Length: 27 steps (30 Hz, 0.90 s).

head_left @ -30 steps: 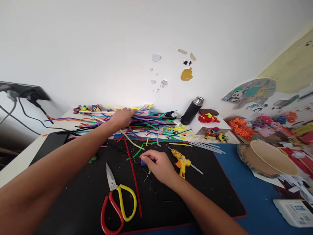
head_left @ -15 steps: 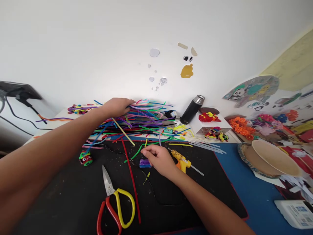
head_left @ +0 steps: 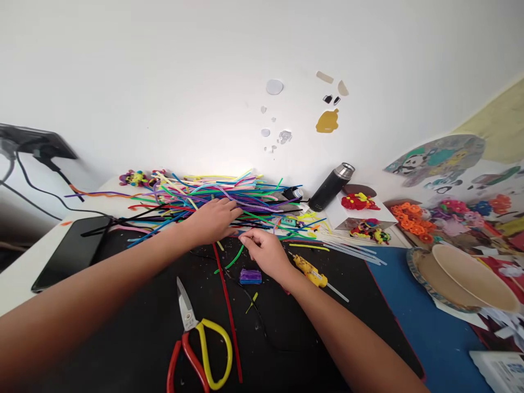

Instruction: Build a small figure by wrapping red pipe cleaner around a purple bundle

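Observation:
My left hand (head_left: 215, 220) lies palm down over the front of a heap of coloured pipe cleaners (head_left: 262, 203), its fingers stretched forward and none visibly gripped. Close by on the right, my right hand (head_left: 265, 252) is closed in a pinch; whatever sits between thumb and fingertips is too small to make out. Just below it on the black mat (head_left: 135, 338) rests a short purple and blue bundle (head_left: 250, 277). A long red pipe cleaner (head_left: 227, 314) and a green one (head_left: 236, 261) lie left of that bundle.
Scissors (head_left: 198, 338) with red and yellow handles lie in front. A yellow glue gun (head_left: 311, 271) is right of my right hand. Behind stand a black flask (head_left: 331, 188) and a white box (head_left: 360, 215). Bowls (head_left: 470, 275) sit at right, a dark phone-like slab (head_left: 71, 251) at left.
My left hand has come forward from the back of the heap, nearer my right hand. The right hand keeps its pinch. The view has turned slightly left, and the forearm now hides the small green-red figure.

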Tool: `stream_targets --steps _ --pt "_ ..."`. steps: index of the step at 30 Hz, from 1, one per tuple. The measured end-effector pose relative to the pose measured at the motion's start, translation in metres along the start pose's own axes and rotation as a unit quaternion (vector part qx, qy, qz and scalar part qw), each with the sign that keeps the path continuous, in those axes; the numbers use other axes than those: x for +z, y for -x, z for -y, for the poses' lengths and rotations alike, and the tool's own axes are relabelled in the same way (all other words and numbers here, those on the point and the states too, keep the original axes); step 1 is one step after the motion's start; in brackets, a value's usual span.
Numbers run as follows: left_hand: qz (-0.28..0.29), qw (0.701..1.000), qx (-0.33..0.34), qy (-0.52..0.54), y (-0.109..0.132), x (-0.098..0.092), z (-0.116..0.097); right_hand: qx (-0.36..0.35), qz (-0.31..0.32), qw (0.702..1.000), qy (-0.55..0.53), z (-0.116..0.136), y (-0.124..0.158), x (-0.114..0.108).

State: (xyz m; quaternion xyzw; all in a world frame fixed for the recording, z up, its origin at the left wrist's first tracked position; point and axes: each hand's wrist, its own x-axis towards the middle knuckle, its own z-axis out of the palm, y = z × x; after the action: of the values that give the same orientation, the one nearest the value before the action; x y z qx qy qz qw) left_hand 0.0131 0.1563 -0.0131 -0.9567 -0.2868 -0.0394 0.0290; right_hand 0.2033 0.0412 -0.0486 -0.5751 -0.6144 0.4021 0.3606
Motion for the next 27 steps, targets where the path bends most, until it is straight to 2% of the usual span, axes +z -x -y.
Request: stream_targets --steps 2,5,8,12,20,23,27 --pt "0.048 0.998 -0.047 -0.009 -0.004 0.015 0.003 0.002 0.008 1.0 0.01 0.001 0.001 0.004" --pt "0.065 0.996 -0.06 -0.002 -0.018 0.03 0.014 -0.006 0.022 0.998 0.054 0.003 0.005 0.01" --pt "0.077 0.995 -0.064 0.01 -0.033 0.034 0.02 -0.024 0.028 0.996 0.087 0.003 0.007 0.012" --pt "0.099 0.992 -0.061 0.046 -0.044 0.027 0.026 -0.027 0.023 0.995 0.091 0.001 0.007 0.01" --pt "0.13 0.979 -0.022 0.156 -0.047 -0.005 0.054 -0.029 0.026 0.995 0.089 -0.011 0.004 0.009" --pt "0.14 0.974 -0.015 0.175 -0.05 -0.005 0.056 -0.023 0.028 0.996 0.078 -0.007 0.002 0.01" --pt "0.15 0.974 -0.019 0.169 -0.052 0.003 0.054 -0.021 0.025 0.997 0.07 -0.003 0.002 0.01"
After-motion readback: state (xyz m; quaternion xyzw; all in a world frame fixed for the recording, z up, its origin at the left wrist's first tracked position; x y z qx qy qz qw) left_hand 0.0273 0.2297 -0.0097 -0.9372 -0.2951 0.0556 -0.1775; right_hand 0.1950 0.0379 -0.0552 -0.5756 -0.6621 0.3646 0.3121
